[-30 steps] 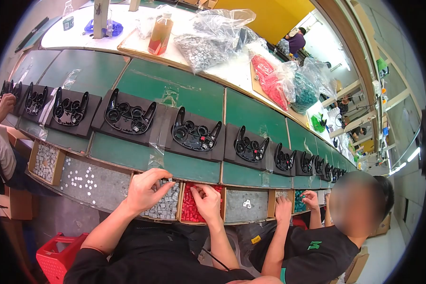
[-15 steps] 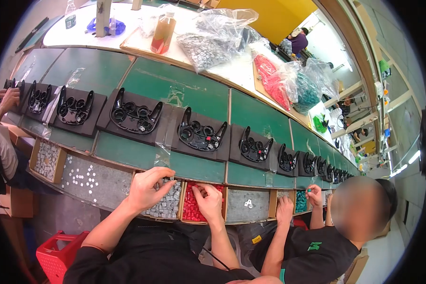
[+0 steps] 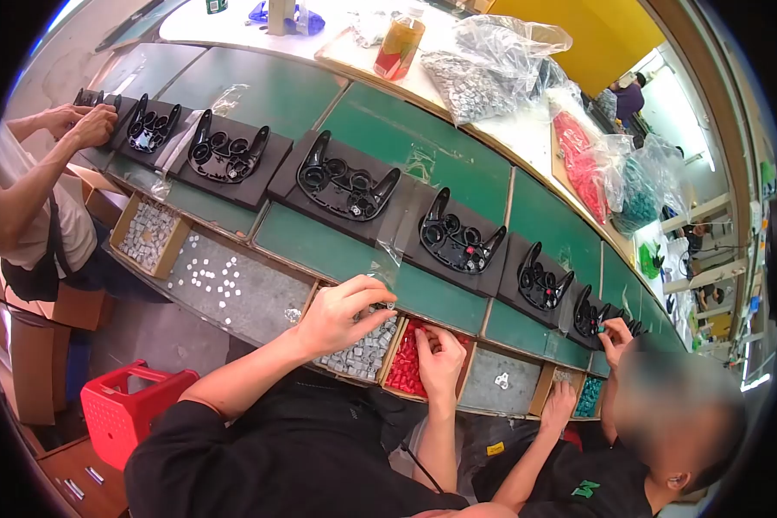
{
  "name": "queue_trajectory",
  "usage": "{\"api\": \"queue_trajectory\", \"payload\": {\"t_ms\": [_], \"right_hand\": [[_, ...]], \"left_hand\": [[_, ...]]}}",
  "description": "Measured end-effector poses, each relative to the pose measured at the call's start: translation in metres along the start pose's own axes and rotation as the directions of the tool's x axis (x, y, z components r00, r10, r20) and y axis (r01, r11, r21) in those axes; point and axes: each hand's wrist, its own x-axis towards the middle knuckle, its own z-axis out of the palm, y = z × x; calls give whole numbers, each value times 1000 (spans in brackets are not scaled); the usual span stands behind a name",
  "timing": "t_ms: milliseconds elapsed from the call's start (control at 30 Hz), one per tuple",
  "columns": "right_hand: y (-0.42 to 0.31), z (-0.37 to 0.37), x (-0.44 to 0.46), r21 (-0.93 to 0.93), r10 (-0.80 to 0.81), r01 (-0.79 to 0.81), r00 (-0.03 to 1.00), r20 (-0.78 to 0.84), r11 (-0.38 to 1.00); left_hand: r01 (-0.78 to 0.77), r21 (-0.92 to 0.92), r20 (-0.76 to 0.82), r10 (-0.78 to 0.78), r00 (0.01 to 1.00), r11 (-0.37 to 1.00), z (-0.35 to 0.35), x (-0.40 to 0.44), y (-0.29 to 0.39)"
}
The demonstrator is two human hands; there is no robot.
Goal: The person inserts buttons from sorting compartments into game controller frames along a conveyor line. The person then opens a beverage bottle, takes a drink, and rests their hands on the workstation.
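Note:
My left hand (image 3: 347, 318) is closed in a pinch, with a small grey button (image 3: 390, 305) at its fingertips, above a box of grey buttons (image 3: 360, 356). My right hand (image 3: 441, 358) reaches into a box of red buttons (image 3: 405, 369), its fingers bent together; what they hold, if anything, is hidden. Beyond my hands, a black game controller shell (image 3: 350, 186) lies on a dark foam pad (image 3: 287, 183). Another controller shell (image 3: 459, 237), farther right, has a red button in it.
Several more shells line the green bench (image 3: 397, 129). A co-worker at right has one hand (image 3: 559, 406) at a box and another raised (image 3: 615, 338). Another person's hands (image 3: 91, 128) work at far left. A red stool (image 3: 134, 410) stands below left. Bags of buttons (image 3: 470, 86) lie behind.
The view has turned left, so the bench appears shifted right. My left hand still pinches the grey button; my right hand stays at the red box. The co-worker's raised hand has moved toward the shells.

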Motion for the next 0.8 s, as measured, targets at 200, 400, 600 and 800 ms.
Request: {"api": "queue_trajectory", "payload": {"t_ms": [200, 400, 600, 800], "right_hand": [[-6, 0, -1, 18, 0, 0, 1000, -7, 1000], [0, -1, -2, -5, 6, -6, 1000, 5, 1000], [3, 1, -2, 5, -9, 9, 1000, -4, 1000], [2, 1, -4, 19, -13, 14, 1000, -14, 1000]], "left_hand": [[69, -20, 26, -68, 997, 997, -1, -3, 3], [-13, 13, -9, 13, 1000, 1000, 2, 0, 0], [-23, 37, -52, 25, 998, 999, -8, 6, 10], [78, 178, -131, -55, 990, 981, -44, 44, 10]]}}
